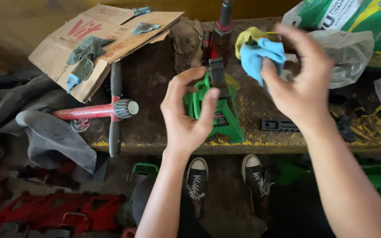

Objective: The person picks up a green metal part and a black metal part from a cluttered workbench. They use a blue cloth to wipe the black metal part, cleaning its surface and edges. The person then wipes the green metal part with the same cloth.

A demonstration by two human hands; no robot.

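Note:
A green jack stand (224,118) with a black toothed post stands near the front edge of a dirty workbench (155,79). My left hand (186,114) curls around its left side, fingers on the green frame and thumb by the post. My right hand (298,79) is raised above and to the right of the stand, pinching a bunched light-blue and yellow rag (257,50) between its fingertips.
A red bottle jack (98,110) with a black handle lies at the left by folded cardboard (106,39) bearing rags. A black toothed bar (281,125) lies right of the stand, plastic bags (353,44) behind. Red stands (49,211) and my shoes (225,176) are on the floor.

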